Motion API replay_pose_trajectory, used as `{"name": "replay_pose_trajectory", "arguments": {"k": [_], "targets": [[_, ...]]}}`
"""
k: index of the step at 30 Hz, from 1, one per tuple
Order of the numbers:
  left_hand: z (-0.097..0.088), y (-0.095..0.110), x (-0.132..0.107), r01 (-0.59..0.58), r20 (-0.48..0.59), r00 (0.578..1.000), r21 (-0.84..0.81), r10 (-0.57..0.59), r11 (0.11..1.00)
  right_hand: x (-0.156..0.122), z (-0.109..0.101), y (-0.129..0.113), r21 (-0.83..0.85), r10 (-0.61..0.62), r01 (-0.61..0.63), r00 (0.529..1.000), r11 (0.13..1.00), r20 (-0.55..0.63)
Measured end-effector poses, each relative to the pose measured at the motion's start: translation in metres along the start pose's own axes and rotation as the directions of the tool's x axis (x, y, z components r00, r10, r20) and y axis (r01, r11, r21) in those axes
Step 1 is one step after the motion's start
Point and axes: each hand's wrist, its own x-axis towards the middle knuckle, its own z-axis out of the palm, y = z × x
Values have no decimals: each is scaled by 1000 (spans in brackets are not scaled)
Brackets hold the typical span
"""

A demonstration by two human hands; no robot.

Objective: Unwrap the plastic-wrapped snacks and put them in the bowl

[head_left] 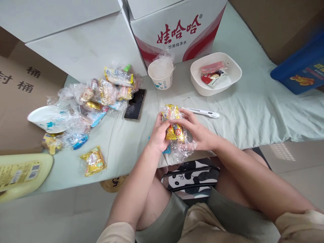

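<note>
Close to the table's front edge, my two hands hold a bundle of yellow snack packets [174,130] with clear plastic wrap around it. My left hand [160,133] grips its left side, the thumb pressed on the front. From the right, my right hand [198,131] curls over it, fingers on the top and side. Crinkled clear wrap [183,150] hangs below the packets. A bit of blue packaging [167,149] shows under my left hand. Just beyond my right hand lies a white utility knife [202,112].
A heap of wrapped snacks [108,89], a tipped paper cup [47,118] and a phone [135,106] lie left. One yellow packet [93,161] sits near the edge. Behind are an upright cup [162,79], a white tub [202,87] holding packets, and white boxes [182,33].
</note>
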Motion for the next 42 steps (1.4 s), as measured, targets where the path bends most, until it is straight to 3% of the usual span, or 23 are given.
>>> {"name": "replay_pose_trajectory", "arguments": {"k": [6,14,26,29,35,38,42], "targets": [[7,-3,-3,-3,-24,1000,-13,3,1000,0,3,0,-2,30,-30,999,1000,-25],[8,-12,4,29,43,999,-72,-26,997,-1,2,1,-17,51,-52,998,999,-44],[13,-12,9,36,71,997,-1,-36,999,-9,-19,5,1,93,-93,996,996,-5],[13,-14,12,21,53,998,3,-21,1000,-8,-13,7,5,90,-90,996,996,-15],[10,-16,15,-106,-58,992,44,108,993,5,8,6,56,125,-118,982,991,-140],[5,-9,9,-127,42,991,52,125,990,8,8,2,110,151,-132,972,985,-181],[-4,1,-3,-101,273,960,118,66,988,7,7,0,226,217,-168,952,960,-215]]}}
